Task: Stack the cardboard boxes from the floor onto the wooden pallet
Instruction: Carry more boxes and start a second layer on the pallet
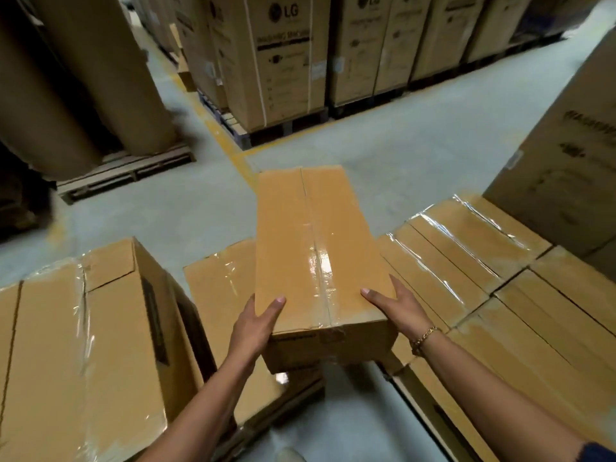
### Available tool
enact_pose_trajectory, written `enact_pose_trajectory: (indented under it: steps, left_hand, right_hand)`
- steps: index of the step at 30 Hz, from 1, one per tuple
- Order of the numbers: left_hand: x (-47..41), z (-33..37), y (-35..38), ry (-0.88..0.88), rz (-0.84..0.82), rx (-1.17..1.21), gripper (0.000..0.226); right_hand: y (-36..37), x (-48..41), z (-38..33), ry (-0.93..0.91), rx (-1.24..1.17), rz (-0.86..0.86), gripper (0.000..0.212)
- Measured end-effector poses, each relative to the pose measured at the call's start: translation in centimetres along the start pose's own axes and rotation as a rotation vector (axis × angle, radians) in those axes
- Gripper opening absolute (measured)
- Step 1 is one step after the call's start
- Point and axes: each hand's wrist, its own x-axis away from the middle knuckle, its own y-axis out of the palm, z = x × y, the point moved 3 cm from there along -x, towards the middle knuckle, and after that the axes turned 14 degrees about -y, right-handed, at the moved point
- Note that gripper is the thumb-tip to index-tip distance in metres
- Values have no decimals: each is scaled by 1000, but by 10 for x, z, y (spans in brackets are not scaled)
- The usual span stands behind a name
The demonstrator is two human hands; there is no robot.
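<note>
1. I hold the long taped cardboard box (313,248) up off the floor (383,151), lengthwise away from me.
2. My left hand (256,323) clasps its near left edge, thumb on top; my right hand (396,306) clasps the right edge likewise.
3. Beneath it lies a lower box (220,295); a big carton (83,345) stands left, wrapped boxes (466,261) right.

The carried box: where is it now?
Centre of the head view, the carried box is gripped at its near end by the left hand and right hand, between taped box stacks.
</note>
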Motion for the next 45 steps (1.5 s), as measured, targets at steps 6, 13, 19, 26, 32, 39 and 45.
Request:
enact_pose_trajectory:
  steps: [6, 13, 19, 26, 32, 39, 45]
  left_hand:
    - [42, 27, 79, 73, -122, -114, 110]
    - [136, 23, 191, 185, -273, -268, 111]
    - [240, -7, 289, 225, -416, -276, 75]
    - [332, -19, 386, 264, -552, -395, 69]
    - [355, -19, 472, 302, -581, -491, 112]
    - [380, 5, 572, 286, -591, -502, 105]
    - [374, 24, 667, 275, -559, -551, 121]
  right_hand:
    - [-88, 67, 31, 27, -73, 191, 79]
    - [-193, 187, 87, 70, -86, 388, 58]
    - [-279, 313, 139, 132, -72, 527, 54]
    - [-361, 422, 188, 195, -88, 663, 58]
    - [-422, 457, 230, 220, -91, 722, 54]
    - [-509, 442, 285, 253, -112, 722, 51]
    - [-594, 421, 330, 276, -127, 697, 61]
